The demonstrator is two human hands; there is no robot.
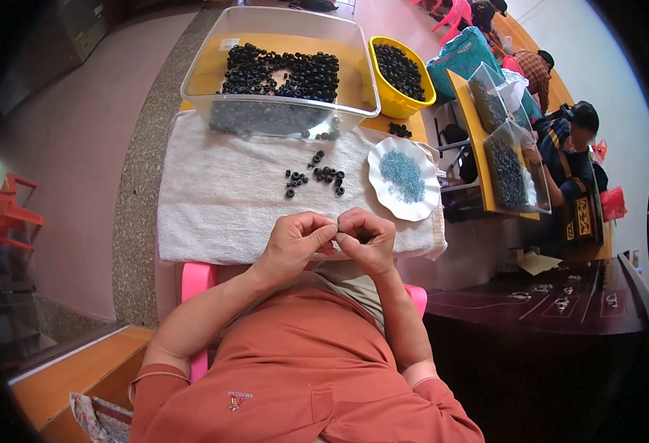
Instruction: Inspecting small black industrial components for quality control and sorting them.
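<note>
My left hand (300,238) and my right hand (369,241) meet at the near edge of a white towel (213,192), thumbs and forefingers pinched together. Between their fingertips is a small black part (338,229), mostly covered by the fingers. Just beyond lie several loose black ring-shaped parts (327,174), some showing a hole. To the right of these, a white scalloped plate (378,193) holds a heap of tiny pale-blue, clear-looking pieces (404,176).
A large clear bin (199,85) of black parts stands at the towel's far side, a yellow basket (400,105) of similar parts beside it. A side table (479,166) on the right carries clear boxes; a person (571,162) sits there. A red chair (7,214) stands far left.
</note>
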